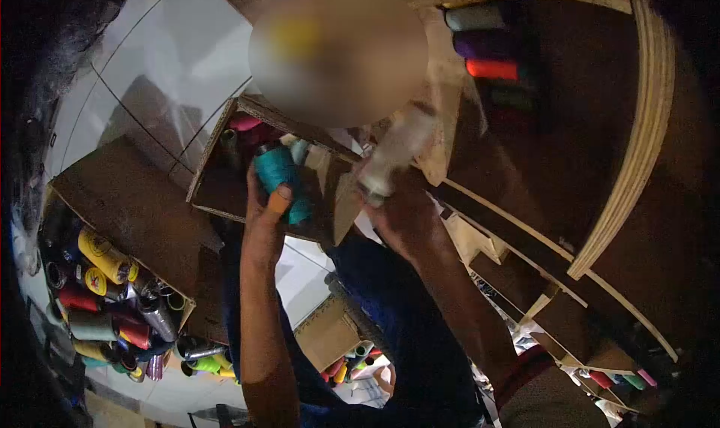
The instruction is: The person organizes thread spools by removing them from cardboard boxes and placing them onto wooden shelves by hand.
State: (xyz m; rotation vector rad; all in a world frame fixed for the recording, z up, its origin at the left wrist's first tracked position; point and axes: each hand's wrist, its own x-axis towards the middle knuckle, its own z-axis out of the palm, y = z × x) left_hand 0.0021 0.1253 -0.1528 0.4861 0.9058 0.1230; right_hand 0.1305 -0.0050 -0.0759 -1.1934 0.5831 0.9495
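Note:
A teal thread spool [276,175] is in my left hand [268,211], its fingers and thumb wrapped round it, above the near part of an open cardboard box [206,158]. My right hand [397,211] grips a pale, whitish spool [395,151], blurred by motion, just right of the box. Inside the box lie a dark pink spool [255,130] and a pale blue-green one [298,152], partly hidden by the teal spool. A cardboard flap [347,207] stands between my hands.
On the left, a larger box [135,196] holds many spools, among them a yellow one [103,254]. At right, a wooden shelf unit [645,128] holds several spools, one red-orange [492,69]. A smaller cardboard box [327,327] sits below, near my legs [382,300]. White tiles [165,46] cover the floor.

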